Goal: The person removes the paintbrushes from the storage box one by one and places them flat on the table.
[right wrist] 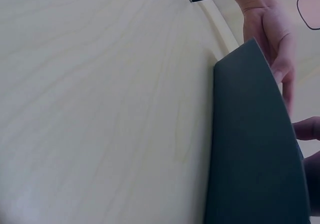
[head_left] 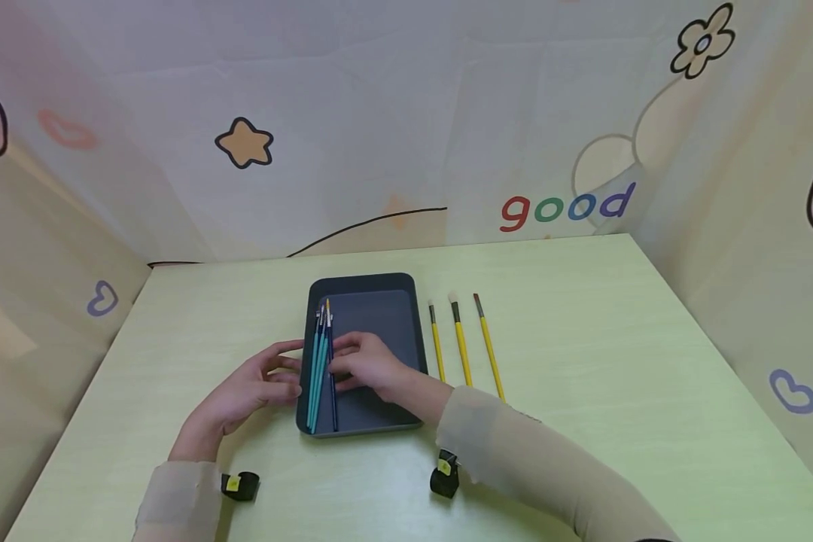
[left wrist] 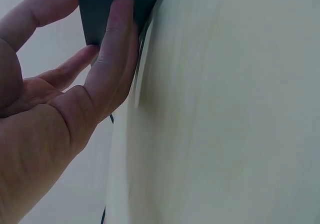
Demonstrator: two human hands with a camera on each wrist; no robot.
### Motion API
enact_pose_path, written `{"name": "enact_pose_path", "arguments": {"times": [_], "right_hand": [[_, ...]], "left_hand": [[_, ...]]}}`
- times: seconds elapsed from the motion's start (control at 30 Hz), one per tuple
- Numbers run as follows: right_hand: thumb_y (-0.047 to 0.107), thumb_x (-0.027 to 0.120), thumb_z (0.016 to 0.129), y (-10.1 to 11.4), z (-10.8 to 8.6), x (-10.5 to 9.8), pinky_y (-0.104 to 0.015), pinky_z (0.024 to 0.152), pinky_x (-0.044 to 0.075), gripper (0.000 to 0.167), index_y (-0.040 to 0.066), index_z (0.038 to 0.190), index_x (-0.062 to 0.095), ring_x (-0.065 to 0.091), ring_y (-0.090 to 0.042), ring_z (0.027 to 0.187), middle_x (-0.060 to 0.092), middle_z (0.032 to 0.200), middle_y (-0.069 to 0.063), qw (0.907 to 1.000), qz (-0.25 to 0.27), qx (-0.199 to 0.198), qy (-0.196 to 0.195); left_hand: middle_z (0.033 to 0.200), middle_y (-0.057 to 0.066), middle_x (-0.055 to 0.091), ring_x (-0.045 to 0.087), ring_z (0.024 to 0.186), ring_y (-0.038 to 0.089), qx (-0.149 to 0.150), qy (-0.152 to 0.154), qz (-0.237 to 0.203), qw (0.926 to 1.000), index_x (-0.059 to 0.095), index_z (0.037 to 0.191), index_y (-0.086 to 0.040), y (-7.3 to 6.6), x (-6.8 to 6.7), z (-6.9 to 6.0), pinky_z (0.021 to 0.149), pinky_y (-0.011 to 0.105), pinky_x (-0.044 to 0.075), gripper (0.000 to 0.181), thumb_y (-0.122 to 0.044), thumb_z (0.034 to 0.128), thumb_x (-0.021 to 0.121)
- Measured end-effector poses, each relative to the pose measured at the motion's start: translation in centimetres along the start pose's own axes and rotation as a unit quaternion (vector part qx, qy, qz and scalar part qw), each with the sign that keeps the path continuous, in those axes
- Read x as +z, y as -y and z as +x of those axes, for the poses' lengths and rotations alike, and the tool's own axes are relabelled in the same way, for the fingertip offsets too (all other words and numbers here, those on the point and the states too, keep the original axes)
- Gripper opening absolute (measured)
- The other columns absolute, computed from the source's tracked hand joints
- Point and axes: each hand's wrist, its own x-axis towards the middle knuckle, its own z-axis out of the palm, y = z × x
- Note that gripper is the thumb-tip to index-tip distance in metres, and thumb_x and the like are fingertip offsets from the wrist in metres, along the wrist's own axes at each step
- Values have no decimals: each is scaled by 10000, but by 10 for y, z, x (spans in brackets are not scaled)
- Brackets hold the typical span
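A dark grey tray lies on the table. Teal-handled paintbrushes lie lengthwise along its left side, beside a dark blue paintbrush. My right hand reaches into the tray, fingers spread, with their tips at the right side of the dark blue paintbrush. In the right wrist view, the tray wall mostly hides those fingers. My left hand is at the tray's left side. The left wrist view shows its fingers touching the dark outer wall of the tray.
Right of the tray lie three yellow-handled paintbrushes, a thin one, a pale-tipped one and a brown-tipped one. My right forearm crosses over their lower ends. A printed cloth surrounds the table at the back and sides.
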Motion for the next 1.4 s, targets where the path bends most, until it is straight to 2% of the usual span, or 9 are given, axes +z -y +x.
{"name": "enact_pose_path", "arguments": {"times": [0.43,0.7,0.93,1.13,1.4], "right_hand": [[-51,649,946,9,-17,-23,-387,791,615,395,-67,1326,544,668,-198,850,679,1085,-156,9999,-20,109,109],[-38,633,959,18,-29,-41,-391,816,610,407,-68,1352,529,673,-204,881,658,1166,-206,9996,-177,101,201],[-54,613,951,25,-37,-59,-387,812,610,420,-75,1359,516,673,-198,887,625,1236,-262,9997,-172,104,126],[-42,618,959,25,-44,-73,-393,817,608,414,-64,1361,521,676,-196,892,629,1219,-246,9997,-182,131,3],[-56,599,961,24,-52,-88,-394,810,608,433,-83,1379,493,657,-204,903,608,1206,-244,9999,-158,51,42]], "left_hand": [[1413,280,416,566,1178,352,-96,-63,-34,9999,290,1600,-78,-1,1,0,938,394,563,799,-26,914,697],[1406,273,428,569,1171,345,-75,-110,26,9999,301,1595,-75,1,1,1,923,382,568,792,-21,912,697],[1397,274,431,572,1167,342,-14,-99,31,9999,307,1593,-73,2,1,1,917,377,571,786,-15,913,697],[1396,275,429,574,1164,340,-9,-103,43,9999,306,1593,-73,2,0,1,916,380,572,786,-11,914,697],[1384,278,434,580,1155,333,4,-100,38,9999,308,1591,-65,2,1,0,911,378,573,784,-4,910,693]]}}
